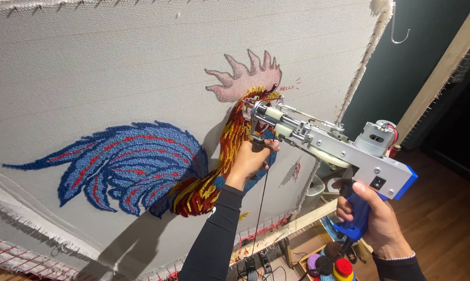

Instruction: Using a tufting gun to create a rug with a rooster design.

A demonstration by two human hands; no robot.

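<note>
A silver tufting gun (334, 148) with a blue handle points its tip at the head of a tufted rooster (157, 166) on stretched grey-white cloth (89, 67). My right hand (373, 221) grips the blue rear handle low at the right. My left hand (250, 161) is wrapped round the gun's black front grip, close against the rooster's red and yellow neck. The rooster has a blue and red tail, and a pink comb (248, 75). A dark yarn strand (261, 208) hangs down from the gun.
The cloth is stretched on a wooden frame (443, 67) with tack strips along its edges. A metal hook (396, 26) hangs at the top right. Yarn cones (334, 268) in several colours stand below on a wooden floor (448, 208). A small white fan (314, 187) sits behind the frame.
</note>
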